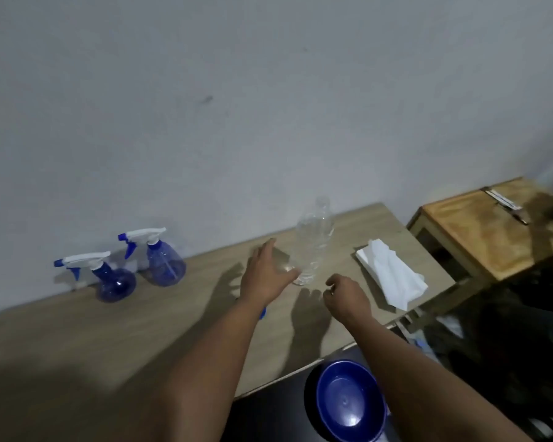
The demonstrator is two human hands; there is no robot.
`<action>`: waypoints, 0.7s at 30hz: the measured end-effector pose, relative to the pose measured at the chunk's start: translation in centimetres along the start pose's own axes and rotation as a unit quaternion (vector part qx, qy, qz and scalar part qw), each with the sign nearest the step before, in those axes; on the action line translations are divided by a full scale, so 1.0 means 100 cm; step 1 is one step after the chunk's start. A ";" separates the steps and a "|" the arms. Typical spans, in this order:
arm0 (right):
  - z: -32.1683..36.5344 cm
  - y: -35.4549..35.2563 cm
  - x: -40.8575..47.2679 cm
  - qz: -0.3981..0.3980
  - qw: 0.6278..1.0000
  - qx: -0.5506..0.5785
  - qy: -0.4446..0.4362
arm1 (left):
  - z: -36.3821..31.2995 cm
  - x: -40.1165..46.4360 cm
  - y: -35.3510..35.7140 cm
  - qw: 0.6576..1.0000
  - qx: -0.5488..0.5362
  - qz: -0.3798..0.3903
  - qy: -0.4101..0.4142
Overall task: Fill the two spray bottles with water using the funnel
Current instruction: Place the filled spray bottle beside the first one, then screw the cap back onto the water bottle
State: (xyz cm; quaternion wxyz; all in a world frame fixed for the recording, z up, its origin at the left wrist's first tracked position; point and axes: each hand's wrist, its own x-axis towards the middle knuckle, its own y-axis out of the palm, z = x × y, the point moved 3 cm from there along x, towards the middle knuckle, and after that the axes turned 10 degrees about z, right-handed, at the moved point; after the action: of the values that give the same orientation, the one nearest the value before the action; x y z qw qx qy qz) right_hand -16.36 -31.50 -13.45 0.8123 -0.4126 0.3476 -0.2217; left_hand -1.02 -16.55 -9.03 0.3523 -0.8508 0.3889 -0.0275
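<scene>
Two blue spray bottles stand upright on the pale wood-grain table [141,330], at about 9 o'clock from the middle of the picture and close to the wall: the nearer, left spray bottle [114,280] and, just beside it toward 2 o'clock, the right spray bottle [165,261]. Each has its long axis vertical, and both white trigger heads are on, with the blue nozzles pointing toward 9 o'clock. A clear plastic bottle [313,247] stands at 3 o'clock from them, well apart, upright but leaning in the wide lens toward 1 o'clock; its neck is blurred, so whether it is capped cannot be told. The left hand [267,274] reaches in beside the bottle's lower part at its 9 o'clock side, fingers straight and slightly apart, the thumb at the bottle's base; whether it touches cannot be told. The right hand [344,295] hovers at 5 o'clock from the bottle, near but apart from it, fingers loosely curled and holding nothing that can be seen. A small blue thing [262,313] peeks out from under the left wrist; what it is cannot be told. A folded white cloth or tissue [393,275] lies on the table at 3 o'clock from the bottle. The table runs along a plain grey-white wall [268,106]. Beyond its right end, at 2 o'clock, sits an orange-brown wooden stool [479,228]. At 6 o'clock, below the table's near edge, a blue bowl [348,400] rests on a dark surface.
</scene>
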 end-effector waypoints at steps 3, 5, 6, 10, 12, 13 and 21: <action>-0.038 -0.010 0.021 0.057 0.994 -0.084 0.030 | -0.030 0.016 0.019 0.999 -0.047 -0.001 0.016; -0.057 -0.009 0.031 0.100 0.988 -0.110 0.030 | -0.040 0.026 0.028 0.996 -0.083 -0.019 0.015; -0.065 -0.007 0.036 0.121 0.986 -0.115 0.024 | -0.044 0.029 0.032 0.995 -0.090 -0.032 0.016; -0.085 0.004 0.049 0.142 0.982 -0.119 -0.038 | -0.055 0.040 0.043 0.992 -0.108 -0.069 0.018; -0.087 0.005 0.053 0.129 0.982 -0.118 -0.073 | -0.061 0.040 0.045 0.989 -0.118 -0.088 0.017; -0.087 0.005 0.054 0.132 0.981 -0.117 -0.083 | -0.063 0.040 0.044 0.988 -0.118 -0.098 0.018; -0.035 -0.082 0.075 0.021 0.980 0.175 -0.095 | -0.086 0.044 0.041 0.987 -0.093 -0.126 0.024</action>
State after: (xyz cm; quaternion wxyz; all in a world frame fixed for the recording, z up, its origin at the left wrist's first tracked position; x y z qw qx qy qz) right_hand -14.62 -42.75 -11.02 0.9056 -0.2762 0.2330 -0.2218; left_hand -3.37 -26.31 -6.12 0.2564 -0.9211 0.2877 -0.0559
